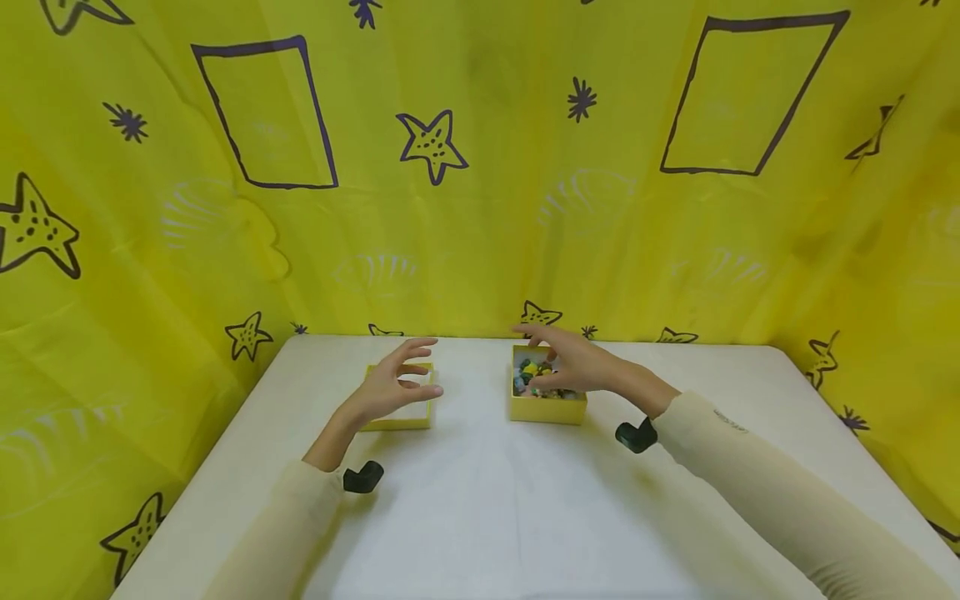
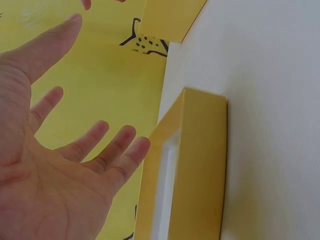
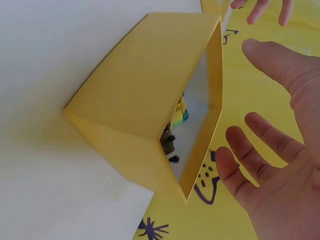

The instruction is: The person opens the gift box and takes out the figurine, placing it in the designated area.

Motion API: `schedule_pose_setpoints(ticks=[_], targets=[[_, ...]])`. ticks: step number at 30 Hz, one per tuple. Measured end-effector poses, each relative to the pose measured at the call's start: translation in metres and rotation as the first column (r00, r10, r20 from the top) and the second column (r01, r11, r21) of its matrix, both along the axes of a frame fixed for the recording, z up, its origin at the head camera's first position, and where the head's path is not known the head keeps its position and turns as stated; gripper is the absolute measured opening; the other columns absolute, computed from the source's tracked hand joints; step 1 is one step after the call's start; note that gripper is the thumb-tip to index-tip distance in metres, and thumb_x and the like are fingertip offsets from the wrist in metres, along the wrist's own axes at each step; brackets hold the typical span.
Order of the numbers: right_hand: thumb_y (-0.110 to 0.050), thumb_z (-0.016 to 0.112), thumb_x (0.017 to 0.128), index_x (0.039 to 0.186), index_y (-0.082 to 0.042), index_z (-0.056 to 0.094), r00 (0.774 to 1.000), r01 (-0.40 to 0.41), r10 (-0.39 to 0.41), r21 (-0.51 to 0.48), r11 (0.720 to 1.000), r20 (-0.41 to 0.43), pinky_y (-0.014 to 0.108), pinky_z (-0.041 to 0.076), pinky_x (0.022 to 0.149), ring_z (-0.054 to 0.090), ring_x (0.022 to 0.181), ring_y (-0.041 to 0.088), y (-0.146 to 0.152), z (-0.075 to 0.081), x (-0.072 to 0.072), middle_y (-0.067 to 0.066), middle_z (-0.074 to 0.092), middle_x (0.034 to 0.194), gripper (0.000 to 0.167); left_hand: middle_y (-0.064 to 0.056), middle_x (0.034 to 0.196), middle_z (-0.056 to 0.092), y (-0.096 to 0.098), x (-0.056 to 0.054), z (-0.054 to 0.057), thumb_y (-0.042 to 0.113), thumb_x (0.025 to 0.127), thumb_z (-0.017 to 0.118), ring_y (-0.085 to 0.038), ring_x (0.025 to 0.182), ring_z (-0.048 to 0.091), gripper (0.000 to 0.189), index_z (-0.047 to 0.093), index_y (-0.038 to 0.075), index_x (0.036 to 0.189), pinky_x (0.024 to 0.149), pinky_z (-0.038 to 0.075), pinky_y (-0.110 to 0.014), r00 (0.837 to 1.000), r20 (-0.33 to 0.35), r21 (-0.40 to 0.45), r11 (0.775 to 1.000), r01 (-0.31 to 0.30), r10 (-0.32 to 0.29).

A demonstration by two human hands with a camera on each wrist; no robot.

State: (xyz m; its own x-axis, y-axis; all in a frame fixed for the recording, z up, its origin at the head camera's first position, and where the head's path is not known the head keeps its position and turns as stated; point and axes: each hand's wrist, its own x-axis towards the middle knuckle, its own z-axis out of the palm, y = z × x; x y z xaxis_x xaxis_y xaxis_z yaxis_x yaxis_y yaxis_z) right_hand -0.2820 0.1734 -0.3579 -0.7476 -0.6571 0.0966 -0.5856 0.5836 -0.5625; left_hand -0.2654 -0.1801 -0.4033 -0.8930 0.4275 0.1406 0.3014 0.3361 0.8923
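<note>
My left hand (image 1: 392, 385) hovers over a shallow yellow box lid (image 1: 397, 423) at the back of the table, fingers spread and holding nothing. In the left wrist view the lid (image 2: 202, 165) lies apart from the fingertips. To its right stands a deeper yellow box (image 1: 547, 410) with several small colourful figures (image 1: 531, 371) inside. My right hand (image 1: 579, 360) is above this box, fingers loosely bent with nothing between them. The right wrist view shows the box (image 3: 135, 75) beside the open palm, with a few figures (image 3: 179, 112) visible; its wall hides the others.
A white-covered table (image 1: 480, 517) bears both box parts. A yellow curtain (image 1: 480, 233) with drawn stars and frames hangs behind it and along both sides. Dark wrist cameras (image 1: 363, 477) sit below each wrist.
</note>
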Motion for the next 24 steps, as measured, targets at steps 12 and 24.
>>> schedule_pose_setpoints(ticks=[12,24], targets=[[-0.017,0.082,0.090,0.158,-0.011,0.037,0.998,0.051,-0.051,0.011,0.999,-0.031,0.056,0.055,0.093,0.061,0.113,0.042,0.025,-0.003,0.002,0.019,0.055,0.141,0.082,-0.016,0.155,0.042,0.041,-0.008,-0.004,0.018,0.088,0.084,-0.046,0.132,0.052,0.078,0.043,0.022,0.154,0.105,0.052,-0.049,0.998,0.036,0.014,0.999,0.044,-0.044],[-0.013,0.084,0.087,0.154,-0.006,0.042,0.993,0.027,-0.028,-0.007,1.000,-0.118,0.052,0.055,0.079,0.059,0.094,0.036,0.041,-0.015,-0.001,0.020,0.061,0.132,0.080,-0.022,0.156,0.040,0.067,-0.011,-0.011,0.022,0.091,0.081,-0.040,0.128,0.057,0.074,0.043,0.028,0.154,0.101,0.055,-0.049,0.997,0.051,0.004,0.998,0.062,-0.062]])
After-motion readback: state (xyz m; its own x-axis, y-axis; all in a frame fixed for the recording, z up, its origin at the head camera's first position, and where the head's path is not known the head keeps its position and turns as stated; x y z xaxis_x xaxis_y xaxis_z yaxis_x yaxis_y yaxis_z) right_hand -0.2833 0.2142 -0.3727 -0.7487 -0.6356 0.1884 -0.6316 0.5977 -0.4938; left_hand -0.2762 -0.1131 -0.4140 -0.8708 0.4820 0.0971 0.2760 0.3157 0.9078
